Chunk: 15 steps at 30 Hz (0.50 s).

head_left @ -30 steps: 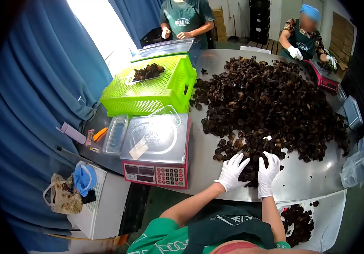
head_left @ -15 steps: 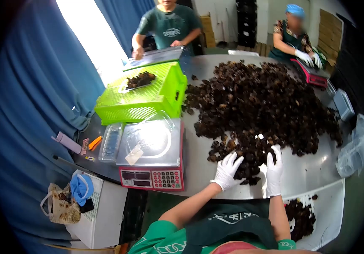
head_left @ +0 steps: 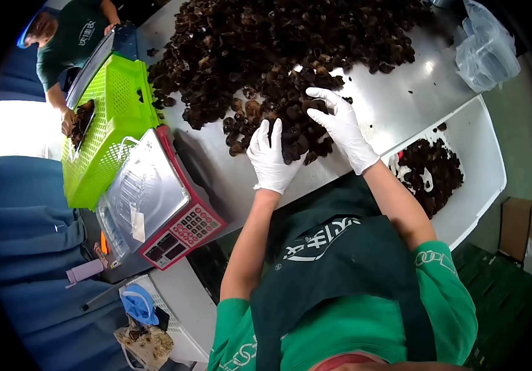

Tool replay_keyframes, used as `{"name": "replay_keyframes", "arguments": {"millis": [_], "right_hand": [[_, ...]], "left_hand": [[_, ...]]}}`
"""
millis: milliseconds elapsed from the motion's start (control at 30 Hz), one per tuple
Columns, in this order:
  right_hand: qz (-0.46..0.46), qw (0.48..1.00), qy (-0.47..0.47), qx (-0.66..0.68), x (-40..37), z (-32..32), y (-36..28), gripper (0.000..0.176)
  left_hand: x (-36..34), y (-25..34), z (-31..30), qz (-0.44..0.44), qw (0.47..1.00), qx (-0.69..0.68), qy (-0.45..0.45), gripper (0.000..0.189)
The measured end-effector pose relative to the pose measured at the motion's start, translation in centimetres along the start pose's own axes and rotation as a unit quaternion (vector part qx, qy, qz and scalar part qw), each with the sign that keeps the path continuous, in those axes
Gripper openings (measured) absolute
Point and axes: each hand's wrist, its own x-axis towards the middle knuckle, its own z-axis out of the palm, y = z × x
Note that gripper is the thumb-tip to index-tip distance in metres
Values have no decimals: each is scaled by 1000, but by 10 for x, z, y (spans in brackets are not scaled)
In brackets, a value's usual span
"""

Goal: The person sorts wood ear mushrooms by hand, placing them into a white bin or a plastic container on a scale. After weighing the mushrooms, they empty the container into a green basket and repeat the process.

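Dark brown, dried wood-ear-like mushroom pieces (head_left: 241,62) lie heaped on a metal table, with a smaller cluster (head_left: 297,127) at the near edge of the heap. My left hand (head_left: 272,164), in a white glove, rests against the near left side of that cluster, fingers extended and slightly apart; pieces hide part of the thumb side. On the cluster's right, my right hand (head_left: 343,127), also gloved, has thumb and fingers spread over the pieces. Neither hand shows a firm grip on a piece.
A red-and-silver scale (head_left: 176,216) stands left, with clear plastic trays on it. Behind is a green crate (head_left: 114,111), where a person reaches for a tray of pieces (head_left: 83,123). A white bin (head_left: 482,164) with pieces sits right; plastic bags (head_left: 487,52) lie far right.
My view has tilted down and turned, so the table appears slanted. My right hand has lifted and spread its fingers over the cluster. The person by the crate now touches its tray.
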Motion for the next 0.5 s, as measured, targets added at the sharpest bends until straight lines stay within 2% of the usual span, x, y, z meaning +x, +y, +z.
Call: {"name": "replay_keyframes", "arguments": {"millis": [100,233,467,500], "right_hand": [[28,997,9,-64,2,-5,-1,26],[67,997,27,-19,3,-7,2,18],[72,994,80,29,13,-17,3,16],[87,993,78,10,14,-20,-2,17]], "left_hand": [[1,0,0,0,1000,4,-4,98],[1,2,-3,-11,1000,-1,-18,99],[1,7,-6,-42,998,-18,-30,99],[3,8,-10,-51,997,-19,-53,103]]}}
